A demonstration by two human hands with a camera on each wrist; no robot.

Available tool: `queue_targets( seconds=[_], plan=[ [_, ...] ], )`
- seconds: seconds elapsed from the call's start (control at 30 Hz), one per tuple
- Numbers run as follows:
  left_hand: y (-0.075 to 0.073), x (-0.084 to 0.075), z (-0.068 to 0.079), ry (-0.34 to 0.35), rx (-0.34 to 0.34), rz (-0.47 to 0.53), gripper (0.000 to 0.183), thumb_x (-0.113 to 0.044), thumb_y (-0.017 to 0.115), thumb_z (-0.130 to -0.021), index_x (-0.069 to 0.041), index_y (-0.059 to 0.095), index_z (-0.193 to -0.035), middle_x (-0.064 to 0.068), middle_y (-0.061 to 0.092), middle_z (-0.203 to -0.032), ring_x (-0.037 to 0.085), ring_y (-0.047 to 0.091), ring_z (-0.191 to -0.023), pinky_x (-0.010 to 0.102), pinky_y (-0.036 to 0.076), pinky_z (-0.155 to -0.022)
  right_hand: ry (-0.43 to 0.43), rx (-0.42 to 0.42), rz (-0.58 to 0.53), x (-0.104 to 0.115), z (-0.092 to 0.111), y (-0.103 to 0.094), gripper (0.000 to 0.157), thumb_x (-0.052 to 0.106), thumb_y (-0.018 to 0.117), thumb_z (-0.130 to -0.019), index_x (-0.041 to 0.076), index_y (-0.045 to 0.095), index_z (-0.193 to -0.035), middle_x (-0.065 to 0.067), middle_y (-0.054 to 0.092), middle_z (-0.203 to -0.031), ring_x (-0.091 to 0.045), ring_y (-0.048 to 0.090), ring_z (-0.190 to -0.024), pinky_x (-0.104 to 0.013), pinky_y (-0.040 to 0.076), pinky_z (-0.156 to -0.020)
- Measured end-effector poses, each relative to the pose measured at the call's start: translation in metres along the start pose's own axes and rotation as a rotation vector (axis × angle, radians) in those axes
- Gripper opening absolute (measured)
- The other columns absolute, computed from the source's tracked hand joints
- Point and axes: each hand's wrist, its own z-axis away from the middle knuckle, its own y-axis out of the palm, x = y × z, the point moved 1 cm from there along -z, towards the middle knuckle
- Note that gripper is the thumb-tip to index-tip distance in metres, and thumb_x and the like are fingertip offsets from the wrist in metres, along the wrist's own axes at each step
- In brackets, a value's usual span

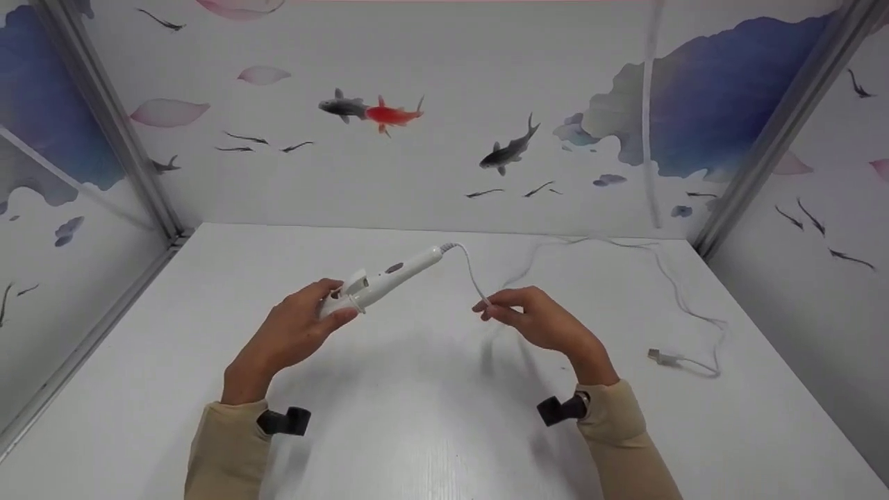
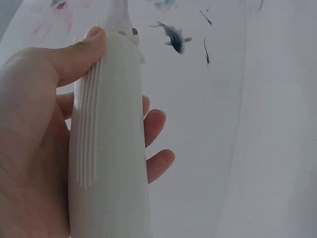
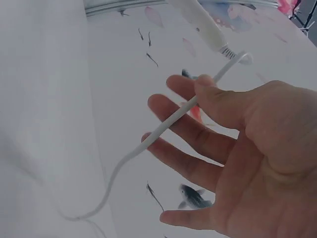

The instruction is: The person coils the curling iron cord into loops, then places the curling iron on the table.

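My left hand (image 1: 295,326) grips a white curling iron (image 1: 403,272) by its thick end, with the thumb along one side. A small raised lever (image 1: 355,283) stands beside the fingers, and the slim handle with its oval button points up and right. In the left wrist view, the ribbed barrel (image 2: 111,134) fills the palm and fingertips show past its far side. My right hand (image 1: 545,319) pinches the white cable (image 3: 161,130) between thumb and forefinger, a short way from where it leaves the handle. The other right fingers are spread out behind the cable.
The cable runs along the back of the white table (image 1: 430,417) and down its right side to a USB plug (image 1: 665,357). Printed panels with fish (image 1: 510,149) enclose the back and sides, joined by metal posts (image 1: 778,132).
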Motion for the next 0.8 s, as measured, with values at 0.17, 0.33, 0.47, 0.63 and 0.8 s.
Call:
queue_targets(
  seconds=[0.17, 0.33, 0.47, 0.63, 0.8],
  plan=[
    [0.002, 0.001, -0.003, -0.011, -0.021, 0.017, 0.053, -0.04, 0.055, -0.102, -0.003, 0.049, -0.14, 0.017, 0.064, -0.124, 0.028, 0.06, -0.101, 0.047, 0.05, -0.086, -0.059, -0.031, -0.086, 0.007, -0.003, 0.004, 0.028, 0.021, 0.053, -0.105, 0.011, 0.071, -0.124, -0.007, 0.07, -0.097, -0.023, 0.06, -0.109, -0.049, 0.045, -0.104],
    [0.002, -0.001, -0.004, -0.011, -0.102, 0.027, 0.05, -0.041, 0.054, -0.101, -0.004, 0.055, -0.135, 0.019, 0.066, -0.12, 0.029, 0.061, -0.096, 0.043, 0.05, -0.079, -0.079, -0.06, -0.327, 0.011, -0.007, 0.008, 0.027, 0.015, 0.052, -0.105, -0.004, 0.069, -0.098, -0.001, 0.066, -0.085, -0.019, 0.059, -0.125, -0.048, 0.043, -0.11],
    [0.002, -0.002, -0.002, 0.0, -0.15, 0.03, 0.046, -0.039, 0.057, -0.1, -0.004, 0.058, -0.129, 0.018, 0.068, -0.116, 0.028, 0.062, -0.093, 0.04, 0.049, -0.076, 0.023, -0.094, -0.392, 0.008, -0.01, 0.014, 0.027, 0.018, 0.056, -0.102, 0.003, 0.069, -0.085, 0.002, 0.065, -0.076, -0.015, 0.067, -0.098, -0.04, 0.048, -0.101],
    [0.004, -0.003, -0.003, 0.012, -0.158, 0.039, 0.044, -0.042, 0.059, -0.098, -0.006, 0.06, -0.123, 0.016, 0.069, -0.112, 0.026, 0.062, -0.09, 0.035, 0.047, -0.073, 0.081, -0.052, -0.403, -0.002, -0.015, 0.022, 0.03, 0.017, 0.054, -0.099, 0.007, 0.065, -0.073, 0.004, 0.059, -0.071, -0.016, 0.058, -0.084, -0.033, 0.045, -0.085],
    [0.008, -0.002, -0.004, -0.015, -0.148, 0.056, 0.046, -0.045, 0.059, -0.099, -0.007, 0.06, -0.124, 0.015, 0.069, -0.114, 0.025, 0.061, -0.091, 0.034, 0.047, -0.074, 0.043, 0.004, -0.55, -0.014, -0.015, 0.023, 0.029, 0.024, 0.055, -0.104, 0.011, 0.069, -0.083, 0.001, 0.056, -0.08, -0.016, 0.055, -0.096, -0.029, 0.045, -0.091]
  ],
)
